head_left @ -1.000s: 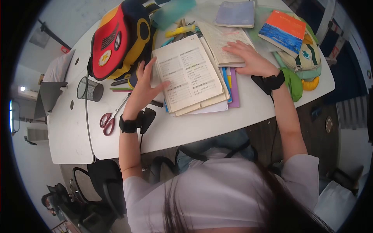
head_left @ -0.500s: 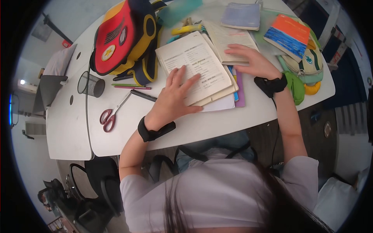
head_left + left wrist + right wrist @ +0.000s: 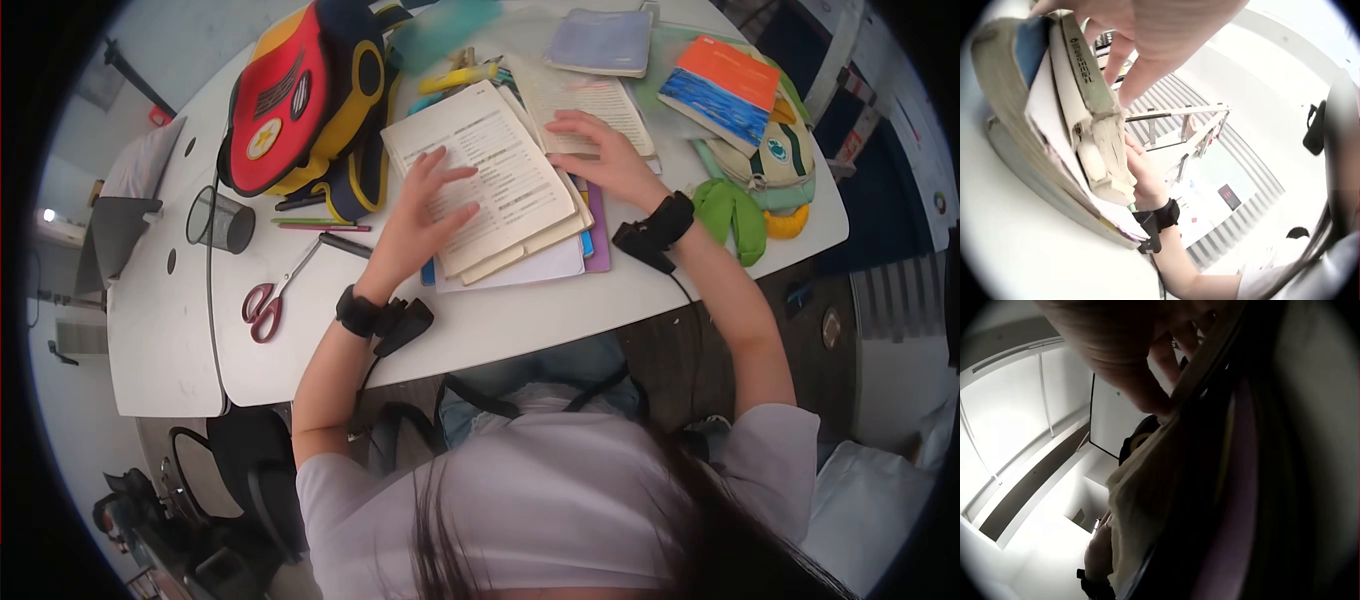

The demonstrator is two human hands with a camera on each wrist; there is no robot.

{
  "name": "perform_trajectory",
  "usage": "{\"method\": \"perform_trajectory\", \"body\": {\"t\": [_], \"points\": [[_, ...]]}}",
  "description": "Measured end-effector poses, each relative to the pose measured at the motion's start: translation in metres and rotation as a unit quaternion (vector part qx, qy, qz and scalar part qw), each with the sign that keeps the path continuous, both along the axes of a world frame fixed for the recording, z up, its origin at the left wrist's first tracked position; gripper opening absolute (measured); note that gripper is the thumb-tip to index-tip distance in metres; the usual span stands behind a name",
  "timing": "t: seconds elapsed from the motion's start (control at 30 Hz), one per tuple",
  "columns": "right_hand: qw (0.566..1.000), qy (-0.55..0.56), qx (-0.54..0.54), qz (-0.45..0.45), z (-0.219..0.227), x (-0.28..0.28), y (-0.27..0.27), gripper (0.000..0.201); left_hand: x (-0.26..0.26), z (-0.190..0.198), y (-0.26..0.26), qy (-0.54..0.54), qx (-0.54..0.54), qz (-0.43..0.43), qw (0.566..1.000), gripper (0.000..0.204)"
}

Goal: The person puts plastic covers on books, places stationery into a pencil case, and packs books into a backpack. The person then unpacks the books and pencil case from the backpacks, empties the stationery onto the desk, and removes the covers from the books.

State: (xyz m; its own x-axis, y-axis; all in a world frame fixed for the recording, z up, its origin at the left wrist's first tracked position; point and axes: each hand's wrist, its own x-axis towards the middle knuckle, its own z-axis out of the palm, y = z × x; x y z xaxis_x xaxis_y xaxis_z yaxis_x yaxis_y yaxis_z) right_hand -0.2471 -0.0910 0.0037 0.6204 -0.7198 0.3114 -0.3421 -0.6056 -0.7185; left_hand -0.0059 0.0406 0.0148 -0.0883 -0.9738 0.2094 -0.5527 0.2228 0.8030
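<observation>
A thick book with a printed contents page [image 3: 515, 165] lies on top of a stack of books and papers. My left hand [image 3: 412, 230] is over the lower left of that page, fingers spread and thumb apart. To the right, a second book with a lined text page [image 3: 595, 100] lies partly behind the stack. My right hand [image 3: 615, 170] rests at its lower edge, fingers stretched toward the stack. The left wrist view shows the stack's worn page edges [image 3: 1110, 150] below the left hand [image 3: 1166, 31]. In the dark right wrist view, the right thumb [image 3: 1147, 394] touches a book edge.
A red and yellow backpack [image 3: 280, 120] stands at the left, near a mesh pen cup [image 3: 233, 225], scissors [image 3: 264, 310] and a black pen [image 3: 345, 244]. Behind are a yellow marker [image 3: 460, 78] and a blue-grey notebook [image 3: 600, 42]. An orange-blue book [image 3: 722, 85] lies on a pale bag [image 3: 780, 160].
My left hand moved from the stack's left edge onto the page, then slightly back left and up. The right hand shifted left, closer to the stack.
</observation>
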Motion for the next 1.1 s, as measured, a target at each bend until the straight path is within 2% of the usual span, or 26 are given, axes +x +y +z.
{"method": "perform_trajectory", "body": {"t": [0.07,0.13,0.23,0.27,0.37,0.43,0.5,0.67,0.77,0.87,1.1], "points": [[0.999,-0.021,0.021,0.045,-0.002,-0.008,-0.01,0.035,0.005,-0.002,-0.005,0.025,0.0,0.014,1.0,0.033],[0.99,-0.063,0.092,0.082,-0.008,-0.017,-0.024,0.032,0.014,-0.013,-0.015,0.127,-0.019,0.017,0.992,0.028],[0.99,-0.049,0.118,0.051,-0.004,-0.019,-0.024,0.032,0.02,-0.023,-0.025,0.152,-0.048,0.022,0.987,0.023],[0.989,-0.051,0.124,0.066,-0.004,-0.015,-0.022,0.032,0.022,-0.024,-0.024,0.171,-0.049,0.022,0.984,0.022],[0.995,-0.042,-0.01,0.085,-0.005,-0.011,-0.019,0.034,0.021,-0.023,-0.022,0.1,-0.064,0.022,0.993,0.019],[0.995,-0.027,-0.026,0.093,-0.002,-0.005,-0.018,0.037,0.021,-0.021,-0.02,0.062,-0.076,0.026,0.995,0.019],[0.995,-0.009,-0.043,0.088,0.0,-0.002,-0.016,0.04,0.021,-0.018,-0.02,-0.041,-0.089,0.009,0.995,0.02],[0.991,0.038,-0.067,0.107,0.001,0.0,-0.014,0.049,0.019,-0.017,-0.02,-0.019,-0.066,0.013,0.998,0.02],[0.995,0.023,-0.03,0.09,-0.003,-0.001,-0.011,0.049,0.017,-0.015,-0.021,-0.013,-0.061,0.009,0.998,0.019],[0.996,0.032,-0.049,0.064,0.002,-0.003,-0.003,0.047,0.016,-0.014,-0.018,-0.013,-0.052,0.002,0.999,0.019],[0.994,0.035,-0.063,0.078,0.003,-0.005,-0.003,0.049,0.012,-0.01,-0.014,-0.013,-0.018,0.018,1.0,0.02]]}}
